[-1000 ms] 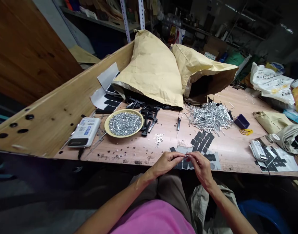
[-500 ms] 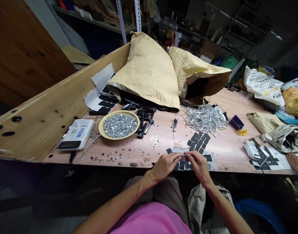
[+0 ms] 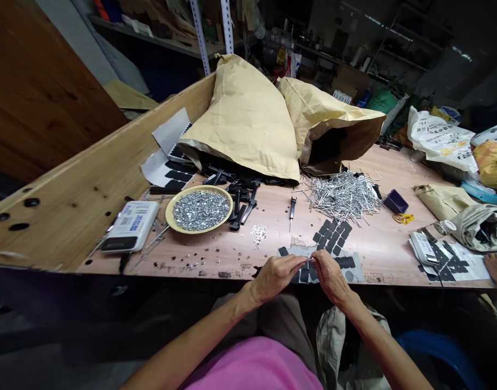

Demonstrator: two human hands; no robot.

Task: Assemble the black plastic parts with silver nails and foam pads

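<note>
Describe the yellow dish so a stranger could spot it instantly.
Start at the two big tan paper sacks on the workbench. In front of the left one sits the yellow dish: the only round thing, heaped with tiny silver parts.

A pale laminate workbench point(image 3: 386, 249) with a scuffed front edge stood in a dim workshop. A raw pine side board point(image 3: 90, 179) with drilled holes fenced its left, a red-brown wooden panel point(image 3: 33, 92) beyond. White slotted metal shelf uprights point(image 3: 226, 24) and cluttered dark shelving point(image 3: 163, 40) filled the shadowed back.
</note>
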